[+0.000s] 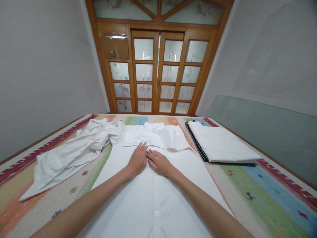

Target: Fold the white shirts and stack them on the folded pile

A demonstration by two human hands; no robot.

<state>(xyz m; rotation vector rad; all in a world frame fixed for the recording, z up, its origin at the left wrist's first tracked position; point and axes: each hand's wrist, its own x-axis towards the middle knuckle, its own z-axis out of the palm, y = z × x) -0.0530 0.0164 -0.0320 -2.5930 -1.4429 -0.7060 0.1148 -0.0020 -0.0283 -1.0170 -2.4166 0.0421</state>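
A white button-up shirt (178, 185) lies spread with its front up, the collar (154, 126) at the far end and the button strip running towards me. A white sleeve-like flap (160, 138) lies across its chest. My left hand (138, 158) rests on the shirt with fingers stretched out, their tips at the near edge of that flap. Beside it, my right hand (158, 162) lies palm down on the button strip, fingers extended and slightly bent, close to my left hand. No cloth is visibly gripped in either hand.
A crumpled white garment (71, 155) lies to the left. On the right sits a stack of folded clothes (223, 142), white on top with dark ones beneath. A patterned colourful cover (262, 195) lies under everything. Wood-framed glass doors (158, 72) stand beyond, between grey walls.
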